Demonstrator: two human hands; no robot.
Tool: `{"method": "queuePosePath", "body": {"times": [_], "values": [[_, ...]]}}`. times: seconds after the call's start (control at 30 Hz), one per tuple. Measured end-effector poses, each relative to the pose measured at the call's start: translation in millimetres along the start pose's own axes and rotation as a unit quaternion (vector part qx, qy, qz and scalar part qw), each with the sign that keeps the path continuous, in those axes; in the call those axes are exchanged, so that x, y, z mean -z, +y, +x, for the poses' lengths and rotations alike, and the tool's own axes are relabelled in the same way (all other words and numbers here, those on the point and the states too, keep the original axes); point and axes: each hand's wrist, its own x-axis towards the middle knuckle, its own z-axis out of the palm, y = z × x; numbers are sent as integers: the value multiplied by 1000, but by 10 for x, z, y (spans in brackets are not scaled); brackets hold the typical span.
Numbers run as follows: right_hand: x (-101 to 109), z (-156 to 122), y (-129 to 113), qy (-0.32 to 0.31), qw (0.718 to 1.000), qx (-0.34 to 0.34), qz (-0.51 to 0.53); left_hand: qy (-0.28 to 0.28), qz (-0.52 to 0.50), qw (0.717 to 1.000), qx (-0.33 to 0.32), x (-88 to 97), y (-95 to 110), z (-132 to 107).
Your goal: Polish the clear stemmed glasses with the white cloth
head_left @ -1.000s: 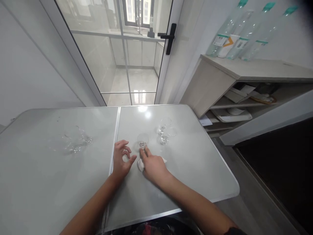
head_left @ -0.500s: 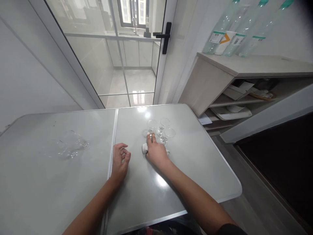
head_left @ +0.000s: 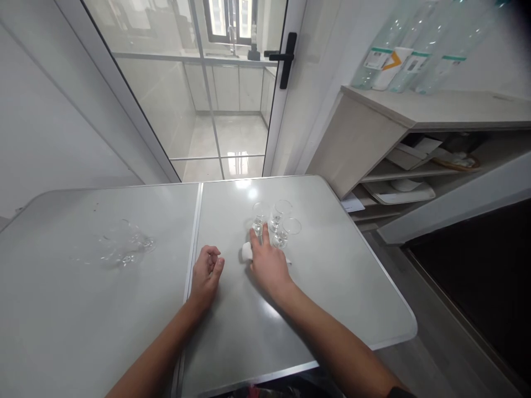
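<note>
My right hand (head_left: 269, 268) reaches over the right half of the table, index and middle fingers stretched forward and parted. Under its palm is a white cloth or paper wad (head_left: 247, 252), showing on both sides; the gripping fingers are hidden. Its fingertips are at or touching the lower part of a small clear stemmed glass (head_left: 258, 225). Close by stand a second glass (head_left: 275, 222) and a third glass (head_left: 281, 240). My left hand (head_left: 206, 272) rests near the table seam, fingers loosely curled, thumb apart, nothing visible in it.
Several clear glass-like pieces (head_left: 128, 249) are grouped on the table's left half, their outlines hard to make out. A glazed door (head_left: 232, 135) with a black handle stands behind the table (head_left: 340, 298). Bottles (head_left: 400, 61) top a shelf unit (head_left: 373, 116) at right.
My right hand's index and middle fingers have spread apart and drawn back slightly from the glass. My left fingers have curled in more. The view has shifted slightly.
</note>
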Motion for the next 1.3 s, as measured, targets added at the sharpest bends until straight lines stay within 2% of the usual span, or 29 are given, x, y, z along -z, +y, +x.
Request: {"method": "queuePosePath", "body": {"times": [0.07, 0.13, 0.2, 0.23, 0.33, 0.43, 0.5, 0.57, 0.63, 0.7, 0.77, 0.87, 0.93, 1.0, 1.1, 1.17, 1.23, 1.3], "values": [[26, -144, -44, 42, 997, 51, 44, -28, 0, 1000, 4, 13, 19, 3], [23, -244, -86, 54, 989, 85, 108, -63, -4, 998, 3, 24, 47, 8], [5, -282, -118, 57, 966, 123, 219, -99, -26, 995, 5, 30, 76, 15], [-5, -279, -128, 59, 944, 143, 293, -115, -44, 992, 5, 30, 89, 19], [-25, -226, -132, 54, 834, 170, 523, -172, -138, 975, 5, 19, 108, 35], [-58, -161, -107, 16, 725, 117, 679, -212, -230, 950, 13, 4, 98, 51], [-107, -117, -96, -20, 657, 68, 750, -193, -231, 953, 27, 6, 78, 59], [-176, -70, -101, -33, 599, 12, 800, -151, -197, 967, 63, 18, 57, 61], [-246, -23, -118, -27, 561, -38, 827, -110, -173, 973, 111, 36, 42, 57], [-289, 8, -137, -25, 552, -56, 832, -83, -162, 974, 135, 52, 39, 48], [-290, 11, -151, -41, 567, -44, 822, -67, -148, 979, 124, 65, 50, 41], [-257, -29, -158, -59, 585, 7, 809, -44, -113, 989, 87, 80, 79, 49], [-275, -56, -163, -59, 579, 50, 812, -19, -97, 992, 78, 90, 91, 62], [-348, -62, -171, -43, 575, 66, 815, 3, -99, 992, 82, 99, 88, 70], [-490, -30, -184, 17, 585, 7, 810, -16, -132, 987, 87, 105, 60, 61], [-529, -1, -185, 51, 575, -37, 815, -37, -174, 980, 87, 108, 40, 47], [-498, 17, -181, 50, 551, -54, 831, -45, -218, 971, 84, 113, 29, 37], [-430, 16, -180, 14, 539, -49, 841, -40, -247, 965, 80, 120, 29, 37]]}}
